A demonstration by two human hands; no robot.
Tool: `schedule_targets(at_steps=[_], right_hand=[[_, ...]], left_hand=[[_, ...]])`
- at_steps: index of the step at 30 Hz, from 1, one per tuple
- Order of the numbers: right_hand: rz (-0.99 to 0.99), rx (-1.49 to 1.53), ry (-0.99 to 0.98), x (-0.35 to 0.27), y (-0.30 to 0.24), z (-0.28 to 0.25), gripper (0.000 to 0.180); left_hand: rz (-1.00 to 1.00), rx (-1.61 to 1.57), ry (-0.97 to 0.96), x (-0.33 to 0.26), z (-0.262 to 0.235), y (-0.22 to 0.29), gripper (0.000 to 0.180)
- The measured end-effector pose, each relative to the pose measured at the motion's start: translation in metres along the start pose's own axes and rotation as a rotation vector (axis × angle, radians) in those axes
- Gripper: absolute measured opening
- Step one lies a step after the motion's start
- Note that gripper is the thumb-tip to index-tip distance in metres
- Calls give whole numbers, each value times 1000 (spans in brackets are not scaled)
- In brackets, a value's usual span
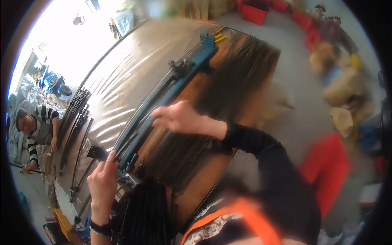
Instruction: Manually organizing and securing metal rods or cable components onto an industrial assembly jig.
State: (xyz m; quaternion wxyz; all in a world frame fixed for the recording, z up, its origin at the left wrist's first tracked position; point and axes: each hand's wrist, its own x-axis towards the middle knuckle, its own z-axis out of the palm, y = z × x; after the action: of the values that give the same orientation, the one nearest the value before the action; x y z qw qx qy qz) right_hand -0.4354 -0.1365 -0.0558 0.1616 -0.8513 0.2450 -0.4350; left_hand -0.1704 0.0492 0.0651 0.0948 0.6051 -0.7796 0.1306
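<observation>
A long blue metal bench fixture [179,87] runs diagonally over the table, with a dark metal clamp block [178,68] on its far part. My left hand [102,181] is at the fixture's near end, fingers closed and pinched together beside a small grey box-shaped part [96,150]. Whatever lies between those fingertips is too small to tell. Over the middle of the fixture hovers my right hand [179,116], slightly blurred, its fingers loosely bent and apart. I see nothing held in it. Thin dark rods [136,130] lie along the fixture below the right hand.
Many dark rods [228,77] lie bundled right of the fixture; another dark bundle [145,208] is near me. More rods [75,118] line the table's left side, where a co-worker in a striped shirt [43,126] holds a thin rod. A red bin [255,13] stands beyond.
</observation>
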Motion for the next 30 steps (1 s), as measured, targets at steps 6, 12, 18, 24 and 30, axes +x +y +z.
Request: schedule_targets(at_steps=[6, 12, 18, 24, 30], right_hand=[[-162, -120, 31, -10, 84, -39, 29], [-222, -359, 90, -4, 101, -76, 20], [-159, -279, 281, -20, 104, -59, 20], [-86, -277, 110, -6, 46, -11, 44], [-112, 105, -40, -13, 22, -2, 41]], left_hand=[[174, 13, 14, 37, 13, 7, 33], [252, -99, -49, 63, 30, 27, 33], [201, -118, -90, 67, 35, 36, 30], [115, -81, -128, 50, 42, 15, 30], [24, 128, -82, 13, 15, -17, 35]])
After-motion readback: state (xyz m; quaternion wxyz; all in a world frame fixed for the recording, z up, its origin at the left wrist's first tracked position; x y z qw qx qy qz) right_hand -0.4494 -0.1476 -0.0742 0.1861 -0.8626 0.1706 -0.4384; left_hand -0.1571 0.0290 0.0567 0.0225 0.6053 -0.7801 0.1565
